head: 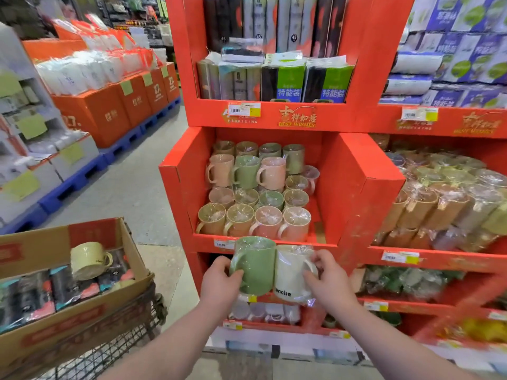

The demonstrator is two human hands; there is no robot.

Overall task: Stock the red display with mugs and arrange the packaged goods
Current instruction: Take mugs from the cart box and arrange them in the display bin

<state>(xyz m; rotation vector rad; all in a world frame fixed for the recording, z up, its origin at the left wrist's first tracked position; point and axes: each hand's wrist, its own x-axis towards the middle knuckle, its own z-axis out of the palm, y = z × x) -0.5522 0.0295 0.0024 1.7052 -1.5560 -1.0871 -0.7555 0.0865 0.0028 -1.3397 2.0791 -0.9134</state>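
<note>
Red cardboard display (354,193) fills most of the view ahead. Its mug bay is open at the front and walled left, right and back. Open aisle floor (131,187) runs on my left, between the display and the blue pallets (79,174) loaded with orange boxes (109,113). Wire cart (109,344) sits at lower left and is cut off by the frame edge. It carries a cardboard box (131,242) holding dark flat packs and one yellow mug (87,260) lying tilted on top of them. Packaged goods (285,83) stand upright on the shelf above the bay, with one loose pack lying across their tops. Bay mugs (255,215) are packed tight, four across the front, and a raised row of three sits further back. The only bare room is a narrow strip at the front-right corner. Lower shelves are blurred and I can't read what's on them. Film glare hides most mug interiors. Green mug (256,270) and white mug (290,272) are both film-wrapped, upright and touching side by side, just below and in front of the bay's front lip (208,239). The green mug covers the start of the white mug's print, so only "oncise" shows. My left hand (219,281) grips the green mug at its handle side, thumb on the body. My right hand (329,278) holds the white mug with fingers curled at its handle. Both forearms reach up from the bottom edge.
</note>
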